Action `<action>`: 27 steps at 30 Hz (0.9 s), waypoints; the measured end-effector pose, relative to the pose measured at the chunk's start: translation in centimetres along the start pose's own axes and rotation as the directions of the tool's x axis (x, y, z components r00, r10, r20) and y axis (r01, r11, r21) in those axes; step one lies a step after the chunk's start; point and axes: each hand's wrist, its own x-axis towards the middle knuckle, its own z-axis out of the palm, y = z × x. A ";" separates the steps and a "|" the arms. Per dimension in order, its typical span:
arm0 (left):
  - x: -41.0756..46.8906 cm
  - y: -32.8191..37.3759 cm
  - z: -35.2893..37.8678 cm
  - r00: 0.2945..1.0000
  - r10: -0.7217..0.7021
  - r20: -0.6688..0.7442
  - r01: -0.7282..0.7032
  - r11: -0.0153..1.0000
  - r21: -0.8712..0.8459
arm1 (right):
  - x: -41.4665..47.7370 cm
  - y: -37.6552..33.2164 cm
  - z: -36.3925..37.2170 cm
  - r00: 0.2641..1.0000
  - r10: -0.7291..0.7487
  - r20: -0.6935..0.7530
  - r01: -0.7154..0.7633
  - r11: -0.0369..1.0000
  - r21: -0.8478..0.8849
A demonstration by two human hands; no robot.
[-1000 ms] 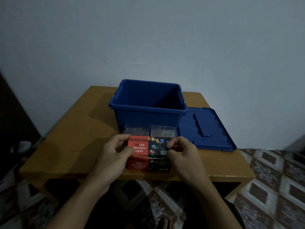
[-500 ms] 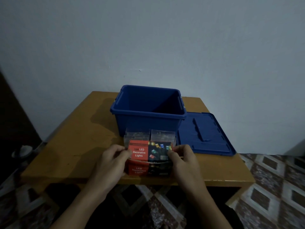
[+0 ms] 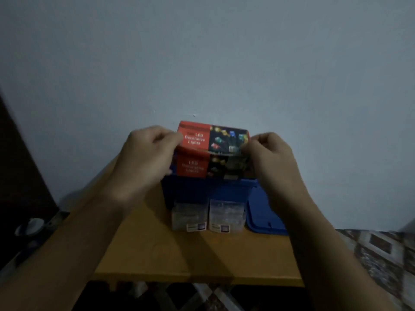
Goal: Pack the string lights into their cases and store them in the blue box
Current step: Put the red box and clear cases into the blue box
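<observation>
Counting from the head view, there were two hands, one printed case, two clear cases, one blue box and one blue lid. At the centre of the frame the left hand (image 3: 146, 158) and the right hand (image 3: 269, 160) each pinched one end of the red-and-black LED lights case (image 3: 211, 149), holding it in the air in front of the blue box (image 3: 224, 189) and covering that box's opening. Below it, two clear plastic cases (image 3: 207, 217) stood side by side on the wooden table (image 3: 179, 254), touching or just short of the box's front wall; their contents were too blurred to make out. At the lower right of the box, the blue lid (image 3: 262, 216) lay flat on the table, partly hidden by the right forearm. A patterned floor (image 3: 381, 250) showed at the right edge, and a pale round object (image 3: 31, 225) at the far left was too dim to identify.
</observation>
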 end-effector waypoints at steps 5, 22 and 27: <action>7.6 -0.6 3.1 0.994 -0.089 0.058 0.078 0.982 0.172 | 8.0 1.2 2.0 0.995 0.097 -0.038 -0.100 0.992 -0.071; 13.5 -5.5 7.5 0.851 -0.454 0.264 0.301 0.834 0.461 | 14.1 7.5 8.3 0.914 0.381 0.139 -0.321 0.889 -0.327; 12.5 -5.3 7.4 0.910 -0.354 0.216 0.238 0.872 0.428 | 13.7 6.8 7.7 0.935 0.319 0.152 -0.219 0.860 -0.461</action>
